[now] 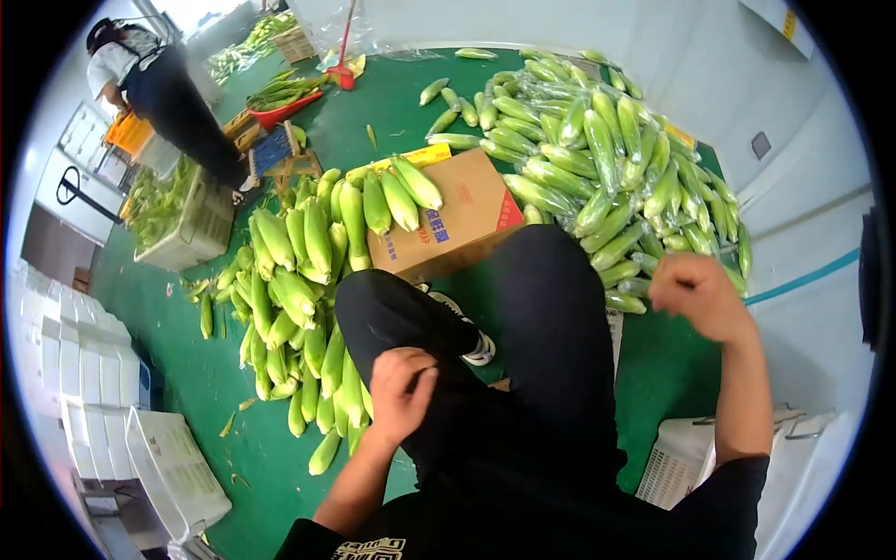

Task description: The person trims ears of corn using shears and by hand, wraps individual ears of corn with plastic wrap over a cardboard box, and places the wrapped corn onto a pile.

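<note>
On green flooring (663, 373), a carton (457, 201) separates loose corn (317, 238) from wrapped corn (605, 149).

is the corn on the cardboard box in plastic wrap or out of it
Out: those ears on the box lack the plastic sheen seen on the wrapped pile.

The cardboard box (455, 201) stands before the knees (551, 266), several corn ears (399, 199) on its left end. Left of it a corn pile (313, 308) lies on the floor (672, 373); right, a heap of bagged corn (579, 163) near the wall (686, 89). Farther left stands a crate (201, 224) beside a co-worker (173, 98), with what seem to be greens (163, 201) in it.
</note>
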A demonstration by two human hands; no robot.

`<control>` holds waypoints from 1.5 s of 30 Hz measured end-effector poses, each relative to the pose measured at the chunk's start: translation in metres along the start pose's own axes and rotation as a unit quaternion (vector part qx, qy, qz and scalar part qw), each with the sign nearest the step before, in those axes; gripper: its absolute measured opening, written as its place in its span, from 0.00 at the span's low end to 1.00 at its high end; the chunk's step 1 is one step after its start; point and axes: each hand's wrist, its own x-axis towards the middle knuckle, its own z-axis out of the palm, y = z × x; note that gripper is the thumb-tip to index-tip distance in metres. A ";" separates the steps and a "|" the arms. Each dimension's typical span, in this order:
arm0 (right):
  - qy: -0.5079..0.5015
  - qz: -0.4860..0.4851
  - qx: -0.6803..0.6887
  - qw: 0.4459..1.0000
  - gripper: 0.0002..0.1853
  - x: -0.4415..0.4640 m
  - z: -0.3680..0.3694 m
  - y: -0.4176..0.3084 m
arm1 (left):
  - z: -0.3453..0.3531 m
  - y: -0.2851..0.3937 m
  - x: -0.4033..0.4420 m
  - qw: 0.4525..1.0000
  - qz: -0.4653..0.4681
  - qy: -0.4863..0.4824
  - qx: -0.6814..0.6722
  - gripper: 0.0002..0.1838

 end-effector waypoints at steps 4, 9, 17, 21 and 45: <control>0.038 0.016 0.010 0.999 0.16 0.020 0.010 0.028 | -0.013 0.001 -0.009 0.995 -0.044 0.079 0.031 0.09; -0.028 -0.053 -0.021 0.998 0.21 0.064 0.065 0.077 | -0.013 -0.002 -0.068 0.967 -0.079 0.212 0.115 0.09; 0.051 0.004 0.050 0.997 0.21 0.100 0.159 0.116 | -0.012 -0.118 -0.231 0.910 -0.343 0.168 0.163 0.21; 0.190 -0.159 0.029 0.968 0.19 0.088 0.193 0.093 | 0.003 -0.116 -0.277 0.872 -0.482 0.068 0.042 0.23; -0.078 0.225 0.455 0.858 0.19 0.148 0.219 0.259 | 0.053 -0.131 -0.283 0.832 -0.538 0.058 -0.118 0.32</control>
